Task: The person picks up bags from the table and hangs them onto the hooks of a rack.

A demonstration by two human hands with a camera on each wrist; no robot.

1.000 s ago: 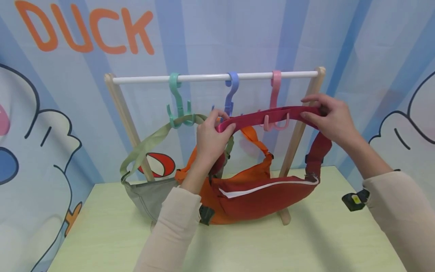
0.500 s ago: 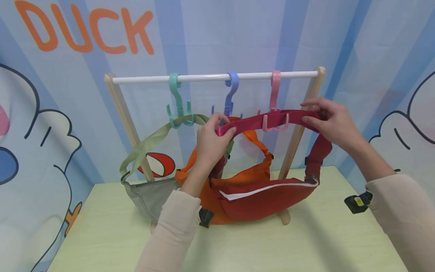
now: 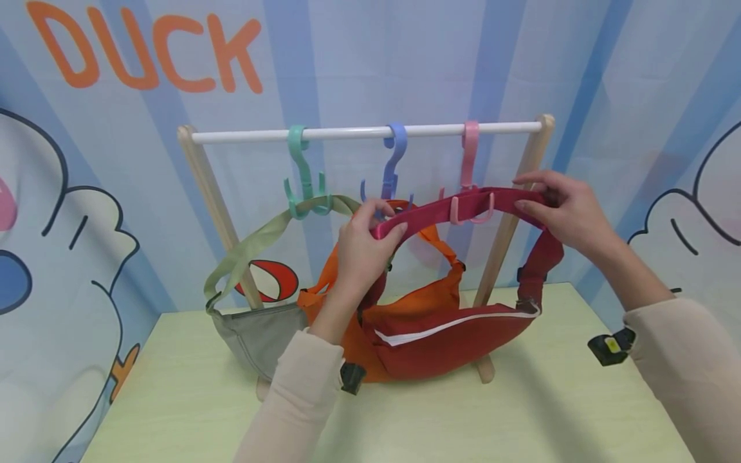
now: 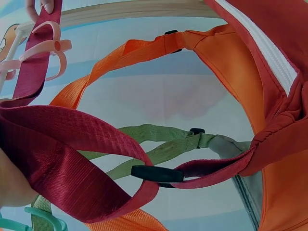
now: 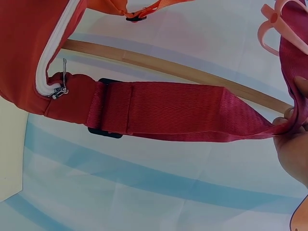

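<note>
A red bag [image 3: 457, 341] with a white zipper hangs low at the front, its dark red strap [image 3: 431, 211] raised above it. My left hand [image 3: 367, 247] pinches the strap's left part between thumb and fingers. At the right, my right hand [image 3: 570, 206] pinches the same strap. Between both hands the strap lies in the prongs of the pink hook [image 3: 470, 161]. The left wrist view shows the strap looping through a black buckle [image 4: 158, 174]. In the right wrist view, a black slider [image 5: 109, 81] joins the strap to the bag near the zipper pull [image 5: 60, 90].
A wooden rack with a white rod [image 3: 347, 133] carries the hooks. A grey bag [image 3: 260, 337] hangs from the green hook [image 3: 303, 164] by its green strap. An orange bag [image 3: 431, 292] hangs behind the red one, below the blue hook [image 3: 395, 157]. The pale tabletop [image 3: 417, 418] lies underneath.
The strap has come down slightly into the pink hook's prongs, both hands lowering with it. My left hand has also shifted a little to the right.
</note>
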